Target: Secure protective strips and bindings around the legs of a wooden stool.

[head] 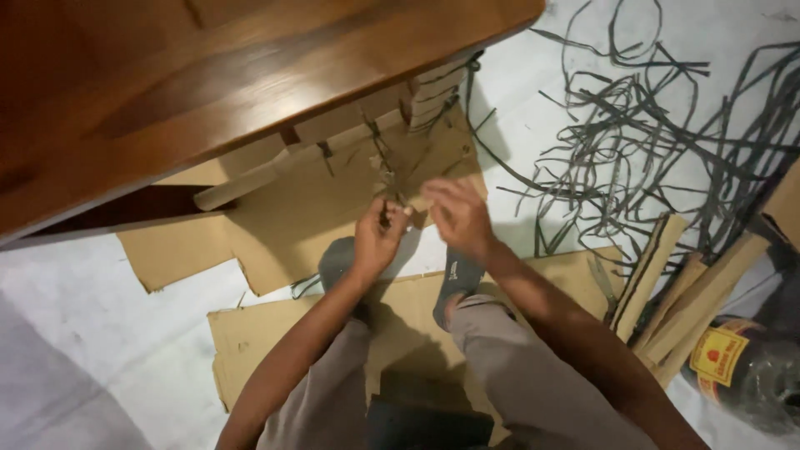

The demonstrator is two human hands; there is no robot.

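My left hand point(379, 237) is pinched shut on a thin dark strap point(387, 179) that runs up to the cardboard-wrapped leg point(433, 96) of a brown wooden table point(208, 92). My right hand point(457, 215) hovers just right of it, fingers curled around the same strap's end near the cardboard. Both hands sit above my grey-socked feet point(454, 283). Flattened cardboard point(283, 225) lies under the table and under my legs.
A tangle of dark plastic straps point(658, 133) spreads over the white floor at the right. Folded cardboard strips point(683, 292) and scissors point(602, 279) lie at the right, beside a dark roll with a red-yellow label point(750, 367).
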